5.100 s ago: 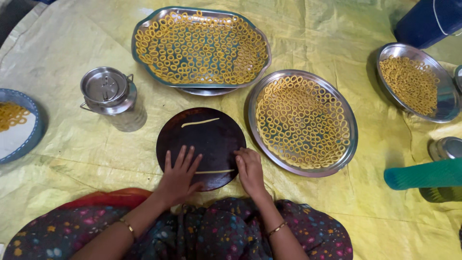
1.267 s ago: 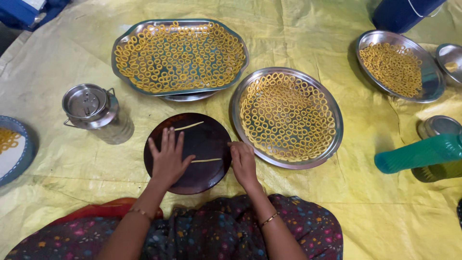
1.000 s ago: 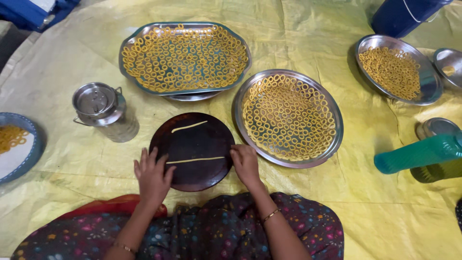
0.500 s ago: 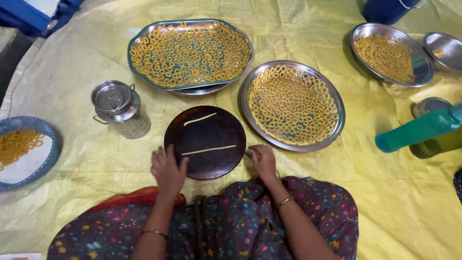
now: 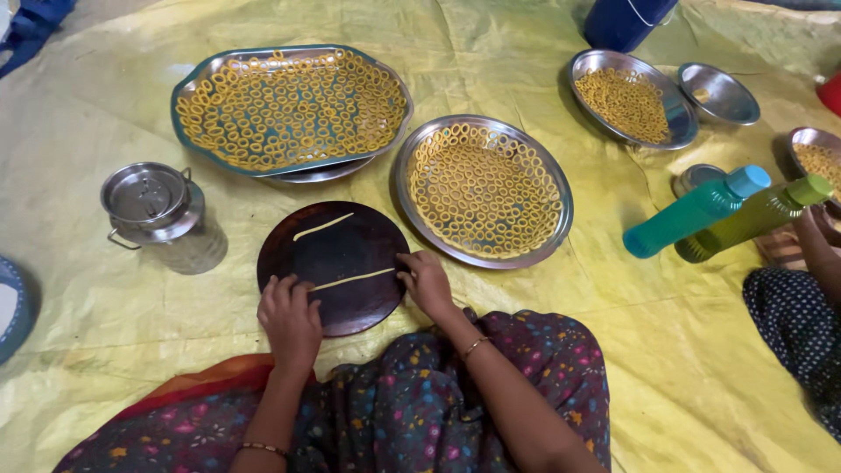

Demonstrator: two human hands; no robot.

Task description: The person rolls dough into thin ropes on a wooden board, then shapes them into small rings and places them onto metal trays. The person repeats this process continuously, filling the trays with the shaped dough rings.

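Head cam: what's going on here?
A seated person has both hands at a dark round board. The left hand and right hand sit at the ends of a thin dough strand; a second strand lies above. Steel trays beside the board hold dough rings.

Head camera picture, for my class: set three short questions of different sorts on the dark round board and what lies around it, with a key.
1. True or false: the dark round board carries two thin dough strips.
2. Which hand touches the end of the nearer dough strip? A) left hand B) right hand C) neither
3. Fill in: the lidded steel can stands to the ___ of the board in the picture.

Key:
1. True: the farther strip lies apart from the nearer one.
2. B: the right hand meets its right end, while the left hand rests at the board's near left edge.
3. Left.
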